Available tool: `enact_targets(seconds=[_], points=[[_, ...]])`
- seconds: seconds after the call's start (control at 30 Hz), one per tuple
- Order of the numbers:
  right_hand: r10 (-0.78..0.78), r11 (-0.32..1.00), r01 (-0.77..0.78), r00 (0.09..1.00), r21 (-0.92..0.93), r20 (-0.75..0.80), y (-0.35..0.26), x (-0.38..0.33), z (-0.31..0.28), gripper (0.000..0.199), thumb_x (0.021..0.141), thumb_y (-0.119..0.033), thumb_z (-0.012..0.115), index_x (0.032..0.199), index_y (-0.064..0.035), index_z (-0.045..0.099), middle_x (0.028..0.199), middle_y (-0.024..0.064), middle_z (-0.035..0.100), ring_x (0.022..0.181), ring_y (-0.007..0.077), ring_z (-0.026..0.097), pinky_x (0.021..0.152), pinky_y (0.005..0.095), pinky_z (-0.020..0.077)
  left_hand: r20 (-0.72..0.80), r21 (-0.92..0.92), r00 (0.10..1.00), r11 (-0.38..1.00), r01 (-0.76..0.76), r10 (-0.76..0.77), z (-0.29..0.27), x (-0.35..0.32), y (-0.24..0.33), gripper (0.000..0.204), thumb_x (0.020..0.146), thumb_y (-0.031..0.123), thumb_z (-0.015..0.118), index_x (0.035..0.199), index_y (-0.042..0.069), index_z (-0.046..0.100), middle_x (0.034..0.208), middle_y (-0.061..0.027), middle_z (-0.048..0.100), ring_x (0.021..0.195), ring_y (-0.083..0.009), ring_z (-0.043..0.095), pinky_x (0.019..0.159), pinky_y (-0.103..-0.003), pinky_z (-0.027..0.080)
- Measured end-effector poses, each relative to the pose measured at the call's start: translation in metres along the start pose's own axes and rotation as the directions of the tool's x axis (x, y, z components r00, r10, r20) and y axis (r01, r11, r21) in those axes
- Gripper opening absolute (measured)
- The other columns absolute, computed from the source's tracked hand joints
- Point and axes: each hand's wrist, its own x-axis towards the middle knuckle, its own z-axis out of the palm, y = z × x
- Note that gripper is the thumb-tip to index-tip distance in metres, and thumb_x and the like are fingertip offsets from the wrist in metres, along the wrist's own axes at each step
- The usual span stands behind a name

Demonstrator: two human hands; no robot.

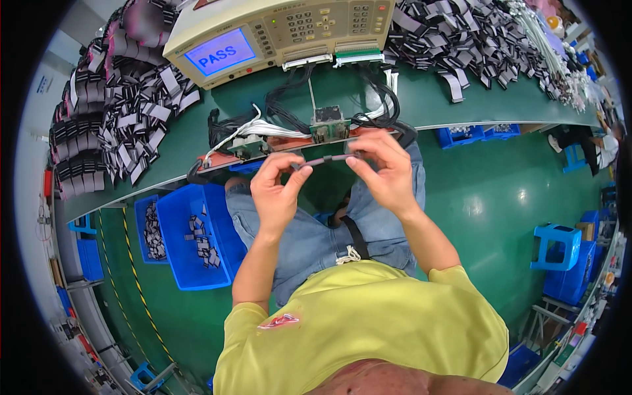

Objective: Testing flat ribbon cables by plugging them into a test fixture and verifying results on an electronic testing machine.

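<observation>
A short, flat ribbon cable [318, 162] with a dark piece at its middle is stretched between my hands, above my lap at the bench's near edge. It shows almost edge-on. My left hand [275, 187] pinches its left end between thumb and fingers, and my right hand [387, 172] pinches the right end. Both end connectors are largely covered by fingers. Just beyond my hands, a test fixture with a small circuit board socket [329, 126] stands at the bench edge. A second socket board [250, 149] sits to its left, with black and white wires around it.
A beige tester [283, 39] with a lit screen stands on the green bench [243, 92]. Piles of ribbon cables lie left [145, 118] and right [454, 39]. Below left, a blue bin [191, 263] holds several cables. Blue stools [556, 245] stand on the floor at right; a person sits far right.
</observation>
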Motion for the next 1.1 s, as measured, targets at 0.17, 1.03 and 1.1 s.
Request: enact_targets(seconds=[0.17,1.03,1.1], points=[[-0.17,0.958,0.138,0.979,-0.25,-0.111,-0.005,0.01,0.011,0.024,0.084,0.002,0.081,0.107,0.0015,0.072,0.097,0.0114,0.07,0.086,0.0212,0.071,0.074,0.0303,0.0585,-0.047,0.193,0.988,0.972,-0.136,0.147,0.004,0.012,-0.003,0.029,0.084,0.001,0.084,0.111,-0.001,0.075,0.101,-0.0081,0.072,0.085,-0.0135,0.067,0.075,-0.026,0.054],[-0.274,0.895,0.171,0.94,-0.412,-0.204,0.016,0.021,0.027,0.021,0.078,0.006,0.083,0.094,0.0016,0.069,0.088,0.0125,0.071,0.072,0.0232,0.07,0.065,0.0309,0.0575,-0.097,0.229,0.982,0.964,-0.136,0.162,0.011,0.006,-0.018,0.034,0.085,0.0,0.083,0.117,-0.001,0.073,0.107,-0.0115,0.073,0.091,-0.0177,0.072,0.079,-0.029,0.061],[-0.269,0.9,0.176,0.944,-0.399,-0.19,0.009,0.021,0.022,0.022,0.078,0.004,0.084,0.094,0.0008,0.069,0.09,0.012,0.07,0.072,0.0244,0.07,0.064,0.0326,0.0576,-0.091,0.225,0.983,0.964,-0.139,0.163,0.011,0.003,-0.016,0.034,0.085,-0.001,0.082,0.118,-0.001,0.072,0.107,-0.0115,0.073,0.092,-0.0182,0.072,0.08,-0.029,0.06]])
